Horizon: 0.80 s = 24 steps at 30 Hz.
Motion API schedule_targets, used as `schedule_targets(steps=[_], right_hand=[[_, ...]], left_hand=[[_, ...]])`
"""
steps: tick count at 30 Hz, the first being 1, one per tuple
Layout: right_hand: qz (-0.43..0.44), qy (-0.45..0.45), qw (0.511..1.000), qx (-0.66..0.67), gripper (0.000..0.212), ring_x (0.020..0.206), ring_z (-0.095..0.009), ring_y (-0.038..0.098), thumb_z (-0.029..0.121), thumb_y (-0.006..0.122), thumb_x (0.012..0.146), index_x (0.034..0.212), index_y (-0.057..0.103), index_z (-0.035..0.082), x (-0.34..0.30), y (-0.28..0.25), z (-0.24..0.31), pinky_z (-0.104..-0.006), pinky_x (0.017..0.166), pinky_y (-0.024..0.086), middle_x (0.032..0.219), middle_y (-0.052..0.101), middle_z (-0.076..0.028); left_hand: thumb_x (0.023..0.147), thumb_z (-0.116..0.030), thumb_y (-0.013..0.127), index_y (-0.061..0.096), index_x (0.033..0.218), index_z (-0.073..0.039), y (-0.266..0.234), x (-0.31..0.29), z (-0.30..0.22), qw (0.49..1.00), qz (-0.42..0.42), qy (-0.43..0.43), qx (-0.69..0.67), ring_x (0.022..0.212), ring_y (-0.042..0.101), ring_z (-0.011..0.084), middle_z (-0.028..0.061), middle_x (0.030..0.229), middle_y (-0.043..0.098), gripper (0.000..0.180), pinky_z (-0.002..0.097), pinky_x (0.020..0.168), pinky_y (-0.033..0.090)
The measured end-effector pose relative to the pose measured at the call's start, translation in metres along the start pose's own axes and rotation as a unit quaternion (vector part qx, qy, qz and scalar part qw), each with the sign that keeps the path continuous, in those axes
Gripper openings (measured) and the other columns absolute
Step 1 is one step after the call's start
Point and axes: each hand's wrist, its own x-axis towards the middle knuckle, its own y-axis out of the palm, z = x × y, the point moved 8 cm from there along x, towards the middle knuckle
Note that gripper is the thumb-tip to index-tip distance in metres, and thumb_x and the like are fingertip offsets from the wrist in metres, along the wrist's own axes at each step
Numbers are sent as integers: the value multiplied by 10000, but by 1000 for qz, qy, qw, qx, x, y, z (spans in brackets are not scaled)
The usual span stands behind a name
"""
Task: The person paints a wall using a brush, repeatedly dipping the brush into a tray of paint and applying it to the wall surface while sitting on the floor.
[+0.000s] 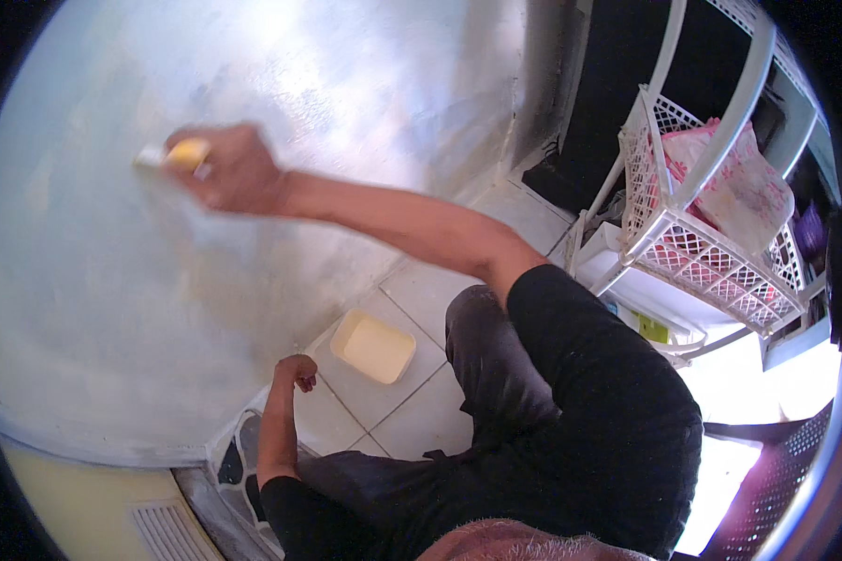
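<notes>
My right hand [226, 170] reaches across to the left with fingers wrapped round a yellow-handled brush [189, 151]. Its pale, flat end points left at the light bluish-white wall [346, 84]. Hand and brush are slightly blurred, so whether the tip touches the wall is hard to tell. Lower down, my left hand [299, 371] hangs bent at the wrist with curled fingers and nothing visible in them. Just right of it, a cream rectangular basin [372, 347] sits on the tiled floor; its inside looks the same cream colour, and its contents cannot be made out.
At the right stands a white rack [716, 140] with a lattice basket [692, 252] holding a pink-patterned cloth or bag [734, 178]. A dark perforated chair [776, 486] is at lower right. A stone-patterned strip [243, 458] and a yellowish panel [75, 496] lie at lower left.
</notes>
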Motion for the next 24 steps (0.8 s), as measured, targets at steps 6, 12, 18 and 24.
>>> schedule_targets(steps=[6, 12, 18, 24], right_hand=[[-71, 79, 936, -335, 252, 470, -198, 591, 243, 643, 819, 832, 642, -8, 21, -150, -105, -307, 449, 458, 570, 613, -114], [-201, 109, 970, -82, 133, 645, -181, 655, 37, 580, 861, 924, 619, -73, -41, -245, -94, -264, 611, 536, 765, 660, -135], [181, 429, 884, 37, 161, 613, -149, 628, 138, 608, 855, 889, 648, -14, -244, -128, -81, -284, 556, 520, 734, 650, -82], [538, 357, 762, -53, 282, 615, -339, 614, 347, 551, 823, 849, 639, 80, -401, -29, -34, -440, 584, 497, 704, 636, -151]], left_hand=[[829, -128, 372, 617, 921, 69, -5, -2, 12, 1000, -6, 10, -15, 738, 666, 268, 210, 879, 659, 328, 387, 665, 545], [844, -193, 402, 658, 852, 16, -6, 53, 36, 994, -74, 31, -74, 692, 668, 249, 181, 814, 673, 330, 410, 652, 530], [836, -200, 350, 649, 823, 22, 5, 37, 50, 992, -56, -38, -109, 741, 664, 262, 206, 898, 660, 372, 427, 646, 520], [839, -303, 377, 551, 1103, 26, 22, -11, -22, 953, -29, 125, -275, 902, 648, 271, 198, 1070, 622, 456, 442, 712, 503]])
